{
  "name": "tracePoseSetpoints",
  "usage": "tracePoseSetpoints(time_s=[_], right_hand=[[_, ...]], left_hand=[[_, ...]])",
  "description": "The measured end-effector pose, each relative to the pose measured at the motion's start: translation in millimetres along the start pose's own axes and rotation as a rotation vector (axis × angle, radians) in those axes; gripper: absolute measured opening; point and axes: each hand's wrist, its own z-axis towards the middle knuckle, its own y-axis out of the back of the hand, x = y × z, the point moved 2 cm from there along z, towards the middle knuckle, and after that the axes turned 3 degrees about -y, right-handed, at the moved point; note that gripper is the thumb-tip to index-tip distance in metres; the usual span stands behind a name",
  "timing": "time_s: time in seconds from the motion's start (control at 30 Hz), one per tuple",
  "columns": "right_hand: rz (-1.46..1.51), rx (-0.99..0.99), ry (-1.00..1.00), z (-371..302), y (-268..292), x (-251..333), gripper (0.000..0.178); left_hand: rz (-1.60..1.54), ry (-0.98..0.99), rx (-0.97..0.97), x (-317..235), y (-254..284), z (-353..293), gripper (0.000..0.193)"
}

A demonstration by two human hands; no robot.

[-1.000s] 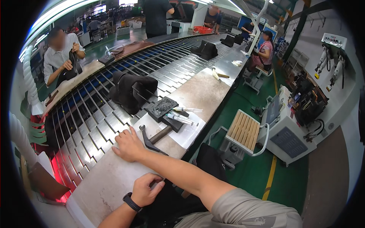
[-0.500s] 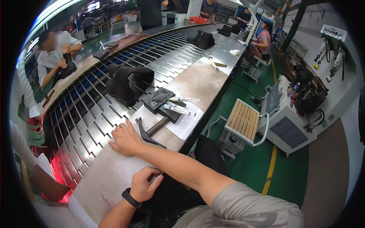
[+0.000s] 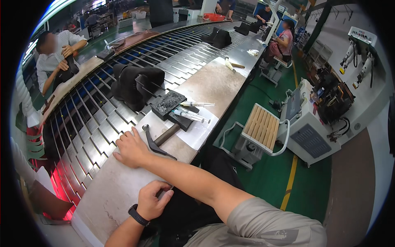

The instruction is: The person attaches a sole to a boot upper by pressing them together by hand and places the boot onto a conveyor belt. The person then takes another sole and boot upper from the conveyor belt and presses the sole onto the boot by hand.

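Observation:
My right hand (image 3: 131, 149) lies palm down on the worktop (image 3: 111, 193) beside the slatted conveyor, fingers stretched out and nothing in them. Below it my left hand (image 3: 152, 200), with a black watch on the wrist, is curled at the worktop's near edge; its inner fingers are hidden, so I cannot tell if it grips anything. Just past my right hand lies a hammer (image 3: 155, 144) with a curved dark head. Its handle runs up to two dark blocks (image 3: 168, 105), with several pens (image 3: 191, 114) on them. Black boots (image 3: 138, 84) stand on the conveyor.
The slatted conveyor (image 3: 96, 125) curves away, carrying more black boots (image 3: 217, 38). Farther along lies a second hammer (image 3: 232, 65). A slatted-top stool (image 3: 260, 127) and a machine (image 3: 304, 123) stand to the right. Across the conveyor, a person (image 3: 61, 57) handles a dark boot.
The view has shifted slightly. Both my hands keep their poses on the worktop. The person across has moved the dark boot a little.

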Motion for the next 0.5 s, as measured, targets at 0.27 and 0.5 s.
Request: tracePoseSetpoints(time_s=[0.27, 0.5], right_hand=[[0.017, -0.002, 0.042, 4, -17, 13, 0.051], [-0.062, -0.191, 0.158, 14, -17, -39, 0.041]], left_hand=[[-0.013, 0.003, -0.058, 10, 6, -9, 0.018], [-0.001, -0.123, -0.009, 37, -12, 14, 0.021]])
